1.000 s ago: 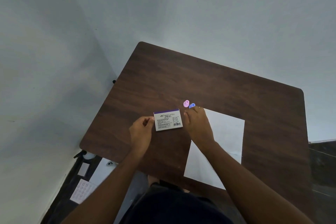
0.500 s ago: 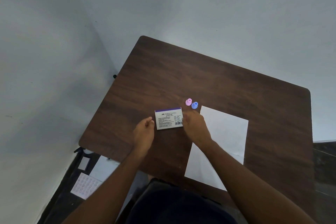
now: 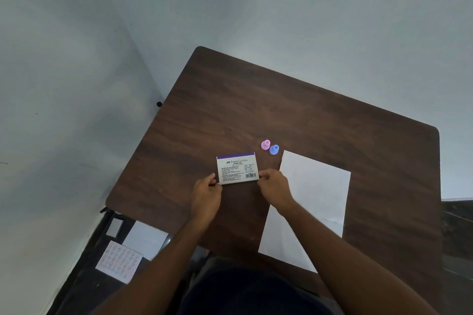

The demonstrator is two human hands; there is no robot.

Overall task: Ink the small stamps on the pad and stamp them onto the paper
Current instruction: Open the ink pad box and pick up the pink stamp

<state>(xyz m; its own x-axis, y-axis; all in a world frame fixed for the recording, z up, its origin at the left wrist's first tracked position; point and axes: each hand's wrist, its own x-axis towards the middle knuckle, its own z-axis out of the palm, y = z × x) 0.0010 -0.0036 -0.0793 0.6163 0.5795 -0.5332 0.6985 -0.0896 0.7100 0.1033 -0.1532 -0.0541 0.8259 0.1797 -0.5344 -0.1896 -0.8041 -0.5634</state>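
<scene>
Head view: dark wooden table (image 3: pixel 294 110), pale walls (image 3: pixel 256 7).

hands: our left hand (image 3: pixel 206 195) and right hand (image 3: pixel 275 186) pinch stamp pad box (image 3: pixel 237 168) corners
stamps: pink stamp (image 3: pixel 265 145), blue stamp (image 3: pixel 274 149) beside paper (image 3: pixel 311 202)

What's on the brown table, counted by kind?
Small stamps: 2, pink stamp and blue stamp
Stamp pad box: 1
Paper sheet: 1
Total: 4
</scene>
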